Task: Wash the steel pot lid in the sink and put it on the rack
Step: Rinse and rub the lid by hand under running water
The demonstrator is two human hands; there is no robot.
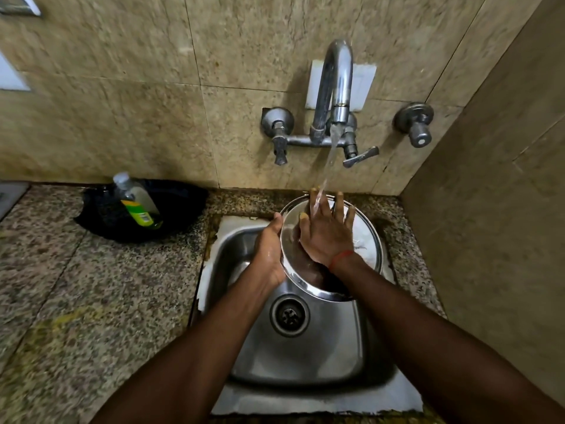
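Two hands are working over the sink (232, 249), and the washing is underway but not finished. Starting at the left, a speckled stone table (91, 286) is carrying a black basin (183, 203) with a plastic bottle (136, 200) leaning in it, well apart from the work. Moving right, the left hand (269, 246) is grasping the left rim of the steel lid (367, 240), steadying it at a tilt above the sink's back edge. Next, the right hand (327, 234) is lying flat with its fingers spread against the lid's face, gripping nothing, seemingly rubbing the surface. Water is running from the tap (336, 84) on the tiled wall and falling onto those fingers and the lid. A separate knob (417, 123) is sitting on the wall further right. No sponge or cloth is visible in either hand, and whether soap is on the lid is not clear. Judging by this, the lid is being rinsed or rubbed clean, so the wash is probably midway. Shutting off the water and carrying the lid to the rack are not yet done, and no rack is showing anywhere in view.
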